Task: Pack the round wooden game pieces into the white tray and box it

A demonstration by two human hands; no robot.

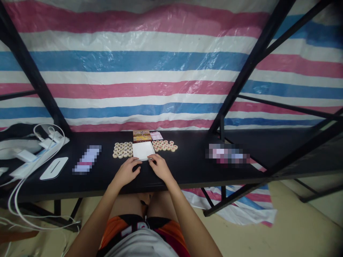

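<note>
A white square tray or folded board (143, 150) lies on the black table (187, 167) in front of me. My left hand (129, 170) rests with curled fingers at its near left corner. My right hand (160, 166) touches its near right corner, fingers bent on the edge. A cluster of round wooden game pieces (123, 150) sits left of the white square, and another cluster (164, 145) sits to its right. Behind it stands a small orange box (142, 135) with a pink card (156, 135) beside it.
A power strip with white plugs and cables (40, 150) lies at the table's left end, next to a flat white device (54, 168). Black metal frame bars (241, 78) rise at both sides. A striped tarp (160, 71) hangs behind the table.
</note>
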